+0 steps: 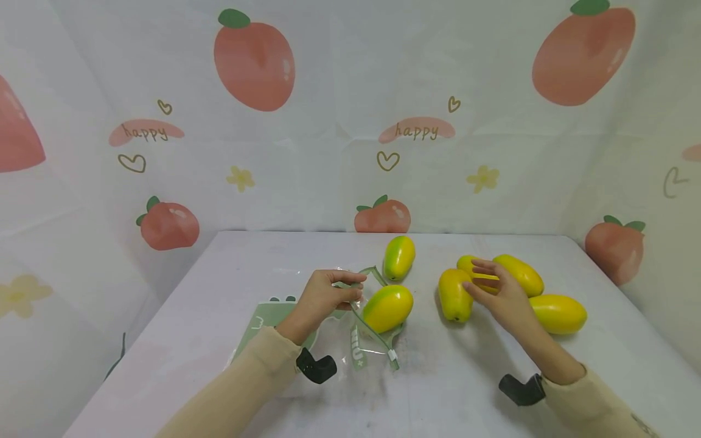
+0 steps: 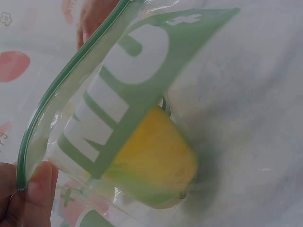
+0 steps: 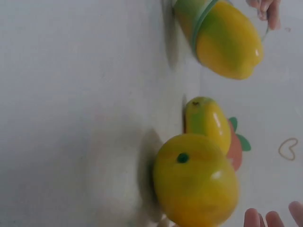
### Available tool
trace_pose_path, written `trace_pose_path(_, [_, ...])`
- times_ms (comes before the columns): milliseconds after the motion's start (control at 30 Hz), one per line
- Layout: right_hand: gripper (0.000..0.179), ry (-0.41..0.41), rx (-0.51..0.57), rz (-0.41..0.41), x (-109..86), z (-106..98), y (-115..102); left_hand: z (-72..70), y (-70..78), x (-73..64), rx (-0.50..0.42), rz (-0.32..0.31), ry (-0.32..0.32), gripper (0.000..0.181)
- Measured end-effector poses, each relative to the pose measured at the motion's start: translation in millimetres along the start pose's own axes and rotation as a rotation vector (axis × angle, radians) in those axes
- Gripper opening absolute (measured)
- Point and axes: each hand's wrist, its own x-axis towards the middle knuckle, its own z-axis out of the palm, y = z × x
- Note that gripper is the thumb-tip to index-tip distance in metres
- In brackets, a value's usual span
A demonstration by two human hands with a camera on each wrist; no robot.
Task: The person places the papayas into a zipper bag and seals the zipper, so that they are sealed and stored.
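My left hand (image 1: 327, 296) pinches the green-edged rim of a clear zip bag (image 2: 227, 109) with green and white print. A white slider (image 1: 392, 354) sits near one end of its green seal strip. One yellow-green mango (image 1: 390, 307) lies in the bag's mouth, partly showing through the plastic in the left wrist view. My right hand (image 1: 509, 301), thumb and fingers spread apart, reaches over to another mango (image 1: 454, 296) on the table. Its thumb tip is right at that mango's side, while the fingers are raised beyond it in the right wrist view.
Behind the bag stands a single mango (image 1: 399, 258). Several more lie about the right hand, including one mango (image 1: 519, 275) behind it and another mango (image 1: 560, 314) to its right. A fruit-printed cloth (image 1: 328, 152) hangs behind the white table (image 1: 454, 389).
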Motion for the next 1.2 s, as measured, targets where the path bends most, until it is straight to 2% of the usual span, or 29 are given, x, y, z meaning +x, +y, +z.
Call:
trace_pose_path(467, [0.067,-0.069,-0.057,0.081,12.1,10,21,-0.2,0.4,0.6,0.006,-0.005,0.001,0.022])
trace_pose_path(667, [0.068,-0.096,-0.113,0.056,14.9,16,25,-0.1,0.5,0.9,0.001,-0.016,0.003,0.021])
trace_pose_path(1000, [0.068,-0.138,-0.106,0.001,16.6,24,28,-1.2,-0.8,1.3,0.017,-0.007,-0.002,0.022])
trace_pose_path(1200, [0.069,-0.151,-0.15,0.016,17.4,30,28,-1.3,0.7,0.4,0.015,-0.011,0.0,0.022])
